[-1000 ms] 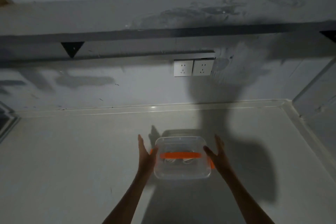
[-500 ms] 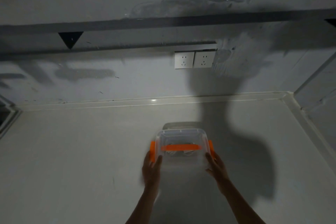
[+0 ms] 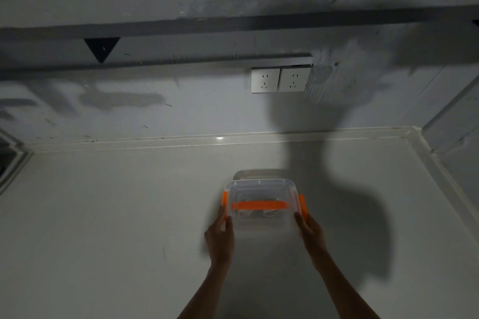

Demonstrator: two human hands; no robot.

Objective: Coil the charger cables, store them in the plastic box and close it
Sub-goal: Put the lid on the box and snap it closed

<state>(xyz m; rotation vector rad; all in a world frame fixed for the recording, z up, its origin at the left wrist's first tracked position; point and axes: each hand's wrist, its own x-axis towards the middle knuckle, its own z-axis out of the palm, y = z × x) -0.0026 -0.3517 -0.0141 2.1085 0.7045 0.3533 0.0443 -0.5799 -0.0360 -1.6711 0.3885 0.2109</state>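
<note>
Since the lid is already seated on the clear rectangular plastic box [image 3: 261,190], the step in hand is judged to be the closing step, namely securing the two side clips. The box stands on the pale grey countertop [image 3: 116,215], near its front edge and well apart from the back wall.

**Hand positions**
- The left hand [image 3: 220,238] is against the left side wall, with its fingers reaching up to the left orange clip [image 3: 225,204]. This hand is blurred, so it cannot be told whether it clasps the box or only presses on it.
- The right hand [image 3: 309,233] holds the near right corner. Its thumb lies on the lid edge and its fingers are outside the wall, just below the right orange clip [image 3: 302,208].

**Contents**
- Pale loops of white charger cables [image 3: 246,213] show faintly through the lid, beneath the flat orange carry handle [image 3: 259,205]. The number of coils cannot be determined.
- No cable is seen outside the box.

**Next move**
- Press each clip inward and down against the lid rim, both sides together, so that the box does not slide.
- Whether the clips are already engaged cannot be read at this resolution, so check each by touch.

A double white wall socket [image 3: 280,80] is mounted above the counter.
</note>
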